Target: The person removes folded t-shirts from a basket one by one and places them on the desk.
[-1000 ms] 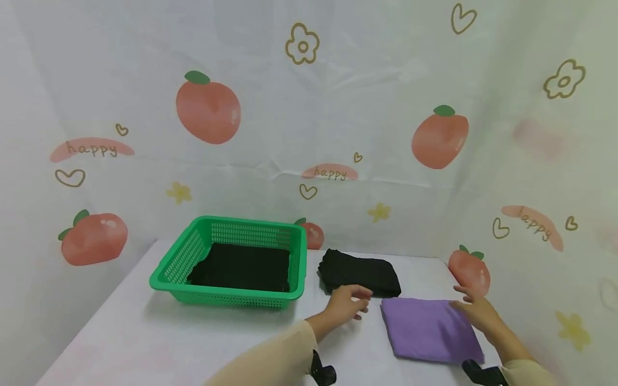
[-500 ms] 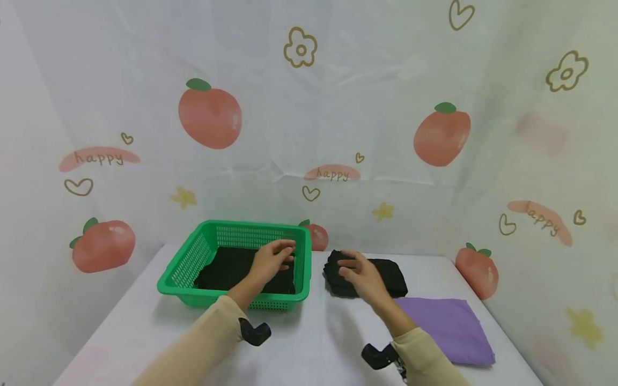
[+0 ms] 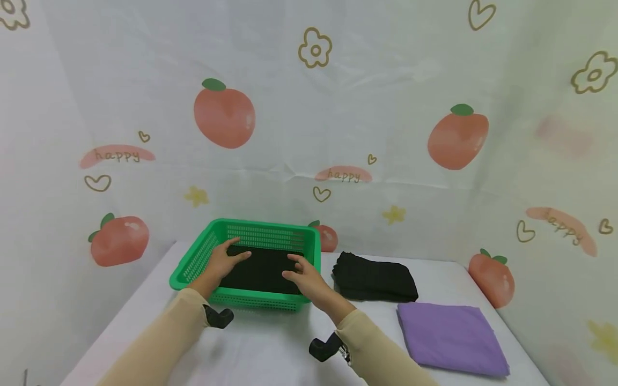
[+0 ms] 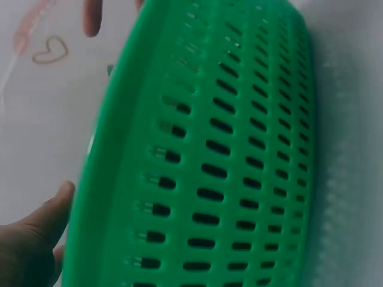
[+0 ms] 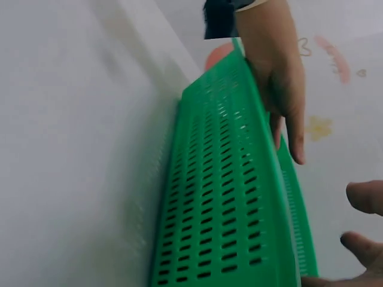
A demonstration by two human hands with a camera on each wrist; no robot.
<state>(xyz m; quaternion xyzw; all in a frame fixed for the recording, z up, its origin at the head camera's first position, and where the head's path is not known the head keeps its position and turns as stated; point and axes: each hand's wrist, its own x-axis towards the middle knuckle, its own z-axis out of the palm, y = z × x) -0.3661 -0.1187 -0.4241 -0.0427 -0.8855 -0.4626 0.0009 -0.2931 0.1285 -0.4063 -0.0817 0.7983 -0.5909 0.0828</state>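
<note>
A green perforated plastic basket [image 3: 193, 257] stands on the table in the head view, with folded black cloth [image 3: 263, 271] lying inside. My left hand [image 3: 220, 264] is over the basket's left part, fingers spread and holding nothing. Over the right part hovers my right hand [image 3: 307, 279], its fingers loosely extended toward the cloth. The left wrist view shows the basket's slotted wall [image 4: 227, 167] with a thumb [image 4: 51, 215] beside the rim. In the right wrist view the left hand [image 5: 278, 84] reaches over the far end of the rim.
To the right of the basket lies another folded black cloth [image 3: 374, 277]. A folded purple cloth [image 3: 451, 338] is nearer the front right of the white table [image 3: 270, 348]. Behind hangs a white curtain [image 3: 289, 107] printed with fruit and hearts.
Both hands have moved left: the left from beside the black cloth to over the basket, the right from the purple cloth past the black cloth to the basket. The cloths stay in place.
</note>
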